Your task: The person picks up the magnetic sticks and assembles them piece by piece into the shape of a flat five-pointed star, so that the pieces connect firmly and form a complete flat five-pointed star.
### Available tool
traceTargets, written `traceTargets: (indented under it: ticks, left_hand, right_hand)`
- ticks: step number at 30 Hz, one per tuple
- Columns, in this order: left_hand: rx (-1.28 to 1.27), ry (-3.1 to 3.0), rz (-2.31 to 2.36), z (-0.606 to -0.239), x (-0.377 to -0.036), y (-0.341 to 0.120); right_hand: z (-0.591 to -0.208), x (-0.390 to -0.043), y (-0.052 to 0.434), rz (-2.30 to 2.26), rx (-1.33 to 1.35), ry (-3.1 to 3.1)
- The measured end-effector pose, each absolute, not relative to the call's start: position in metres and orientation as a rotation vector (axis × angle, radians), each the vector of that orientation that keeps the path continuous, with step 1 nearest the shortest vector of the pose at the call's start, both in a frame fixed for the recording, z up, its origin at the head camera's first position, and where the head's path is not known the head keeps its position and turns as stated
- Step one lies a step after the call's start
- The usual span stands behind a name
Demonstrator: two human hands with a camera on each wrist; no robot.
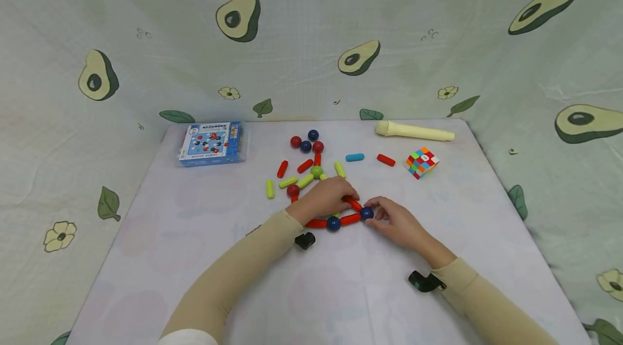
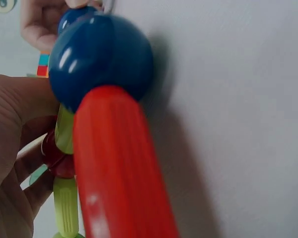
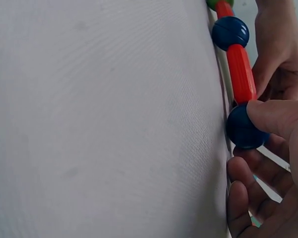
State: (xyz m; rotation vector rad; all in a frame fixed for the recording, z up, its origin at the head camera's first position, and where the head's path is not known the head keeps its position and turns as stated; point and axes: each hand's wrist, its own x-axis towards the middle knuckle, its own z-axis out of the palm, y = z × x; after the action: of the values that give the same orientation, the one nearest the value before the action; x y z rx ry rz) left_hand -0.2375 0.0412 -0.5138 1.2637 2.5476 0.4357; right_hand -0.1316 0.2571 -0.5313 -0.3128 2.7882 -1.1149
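You are mid-build on the magnetic frame at the table's centre: your right hand [image 1: 396, 223] pinches the blue corner ball [image 1: 367, 213], while your left hand [image 1: 327, 197] curls over a slanted red rod [image 1: 353, 204]. Next, I judge, that rod's end must seat on the ball, so keep the ball steady.

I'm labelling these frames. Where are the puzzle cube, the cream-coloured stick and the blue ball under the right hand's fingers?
puzzle cube [image 1: 421, 162], head view, on its top face.
cream-coloured stick [image 1: 415, 131], head view, mid-length.
blue ball [image 3: 243, 130], right wrist view, on its bare side below the thumb.
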Motion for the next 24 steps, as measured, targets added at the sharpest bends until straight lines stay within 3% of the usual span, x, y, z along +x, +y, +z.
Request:
traceTargets:
  ticks: [6, 13, 24]
  left_hand:
    - [1.306, 2.721, 0.423, -0.517, -0.21, 0.034]
    - [1.158, 2.826, 0.376, -0.524, -0.175, 0.023]
    - [0.987, 2.819, 0.356, -0.521, -0.167, 0.008]
  right_hand:
    - [-0.532, -0.127, 0.257, -1.089, -0.35, 2.829]
    - [-0.533, -0.121, 0.261, -1.02, -0.305, 2.875]
    - [-0.529, -0.11, 0.251, -1.013, -0.356, 2.814]
